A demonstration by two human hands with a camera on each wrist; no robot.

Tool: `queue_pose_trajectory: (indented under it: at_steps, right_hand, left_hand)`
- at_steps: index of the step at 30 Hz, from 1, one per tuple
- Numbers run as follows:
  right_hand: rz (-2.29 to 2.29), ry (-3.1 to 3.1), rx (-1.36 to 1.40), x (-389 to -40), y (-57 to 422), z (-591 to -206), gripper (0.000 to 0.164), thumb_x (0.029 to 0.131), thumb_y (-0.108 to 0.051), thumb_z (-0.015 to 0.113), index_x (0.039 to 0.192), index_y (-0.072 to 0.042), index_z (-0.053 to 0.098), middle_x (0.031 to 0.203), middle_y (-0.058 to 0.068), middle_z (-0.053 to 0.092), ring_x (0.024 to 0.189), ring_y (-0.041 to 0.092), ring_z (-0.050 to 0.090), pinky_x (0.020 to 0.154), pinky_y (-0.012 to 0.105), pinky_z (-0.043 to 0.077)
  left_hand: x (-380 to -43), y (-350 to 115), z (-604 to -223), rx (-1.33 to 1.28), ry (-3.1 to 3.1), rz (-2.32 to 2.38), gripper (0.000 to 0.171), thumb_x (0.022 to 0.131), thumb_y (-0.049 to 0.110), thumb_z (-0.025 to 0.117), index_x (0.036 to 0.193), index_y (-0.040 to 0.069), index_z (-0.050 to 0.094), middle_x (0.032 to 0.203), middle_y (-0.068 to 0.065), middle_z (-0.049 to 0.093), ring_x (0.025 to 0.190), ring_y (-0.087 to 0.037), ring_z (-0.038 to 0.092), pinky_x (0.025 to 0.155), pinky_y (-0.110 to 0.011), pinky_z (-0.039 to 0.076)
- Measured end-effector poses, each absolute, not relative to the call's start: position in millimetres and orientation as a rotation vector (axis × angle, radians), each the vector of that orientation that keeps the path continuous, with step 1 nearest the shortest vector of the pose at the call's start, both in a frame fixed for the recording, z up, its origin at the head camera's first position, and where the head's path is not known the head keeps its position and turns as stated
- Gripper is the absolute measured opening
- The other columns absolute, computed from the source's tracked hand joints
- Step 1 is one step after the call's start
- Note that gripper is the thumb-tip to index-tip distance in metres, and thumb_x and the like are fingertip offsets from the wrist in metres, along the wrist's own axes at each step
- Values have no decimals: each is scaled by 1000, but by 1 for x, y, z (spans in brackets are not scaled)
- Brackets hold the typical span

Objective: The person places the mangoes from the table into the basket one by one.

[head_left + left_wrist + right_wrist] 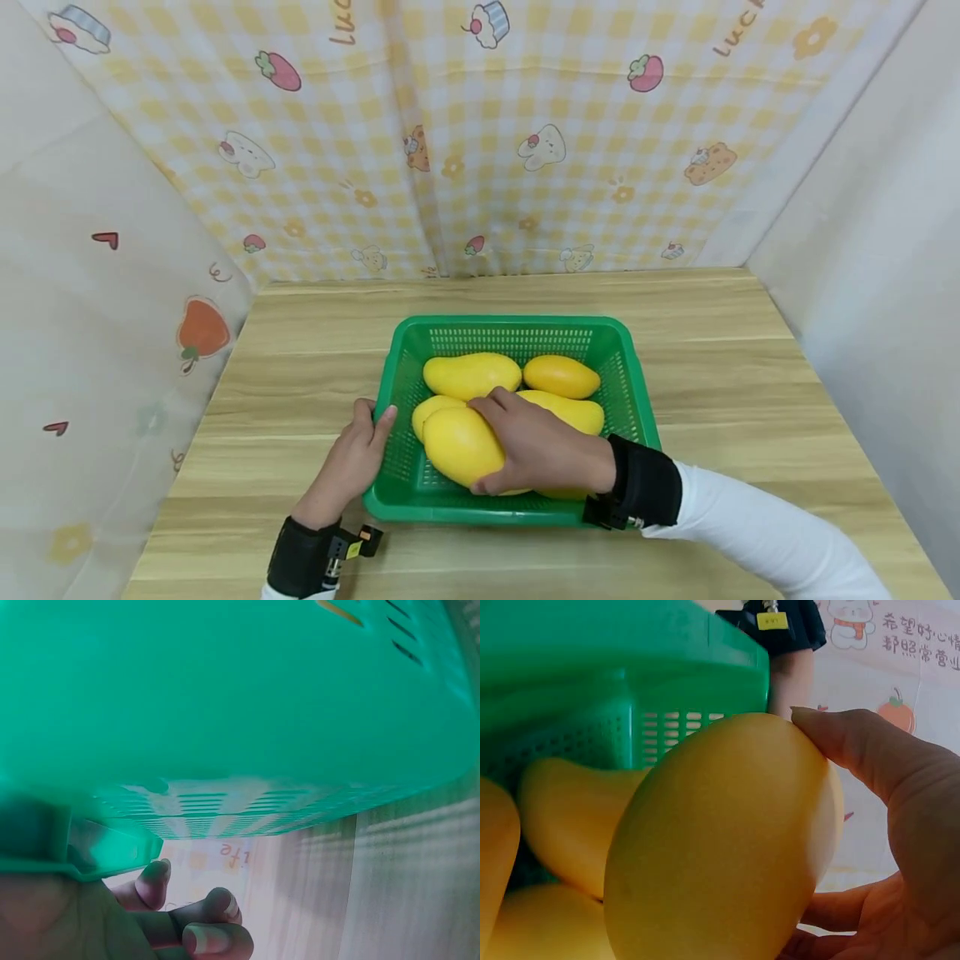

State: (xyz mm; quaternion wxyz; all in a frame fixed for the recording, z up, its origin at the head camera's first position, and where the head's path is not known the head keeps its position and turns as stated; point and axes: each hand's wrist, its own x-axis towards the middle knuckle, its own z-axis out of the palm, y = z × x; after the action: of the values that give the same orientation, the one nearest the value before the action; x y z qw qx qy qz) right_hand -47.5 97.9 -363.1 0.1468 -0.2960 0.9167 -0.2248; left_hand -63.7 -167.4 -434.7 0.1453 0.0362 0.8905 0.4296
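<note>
A green plastic basket [480,514] with lattice sides stands on the wooden table and holds several yellow mangoes. My right hand [540,446] reaches in from the right and grips a large mango [459,446] at the basket's front left, thumb on its near side and fingers over its top. In the right wrist view this mango [720,840] sits above the others. My left hand [352,458] holds the basket's left rim, thumb over the edge. The left wrist view shows its fingers [210,939] bent below the rim, outside the basket wall [225,697].
Other mangoes lie in the basket: one at the back left [471,375], a smaller one at the back right [561,377], and one beside my right hand [573,410]. Wooden tabletop [300,358] surrounds the basket. A checked cloth [480,192] hangs behind.
</note>
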Motion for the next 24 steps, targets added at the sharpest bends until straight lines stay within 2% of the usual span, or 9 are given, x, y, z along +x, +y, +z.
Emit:
queue_pose_trajectory:
  at_steps: [8, 14, 18, 24]
  right_hand:
    - [-624, 2607, -914, -45, 87, -369, 88, 72, -51, 78, 140, -6, 44, 121, 5, 48, 92, 11, 50, 80, 23, 46]
    - [-615, 2546, -899, -50, 83, -376, 86, 74, -52, 76, 140, -8, 44, 125, 5, 47, 96, 12, 50, 82, 24, 46]
    - [-615, 2517, -903, -53, 80, -378, 88, 75, -54, 75, 142, -7, 43, 122, 5, 48, 94, 11, 48, 80, 23, 45]
    - [-612, 2483, -930, -55, 77, -381, 82, 83, -58, 65, 142, -6, 42, 119, 6, 49, 90, 10, 47, 78, 21, 43]
  left_hand:
    - [-63, -166, -434, 118, 2586, 1220, 53, 102, 49, 26, 121, 0, 34, 80, -10, 53, 68, -17, 54, 61, -32, 47]
    - [-64, -167, -435, 120, 2580, 1223, 52, 102, 49, 26, 119, 0, 35, 74, -8, 46, 64, -18, 51, 58, -32, 44]
    - [-64, -168, -436, 122, 2578, 1221, 52, 102, 49, 26, 118, 0, 35, 72, -8, 44, 63, -18, 50, 57, -32, 44]
    - [-64, -168, -436, 111, 2563, 1240, 52, 102, 50, 26, 118, 0, 35, 71, -7, 42, 61, -19, 49, 55, -32, 44]
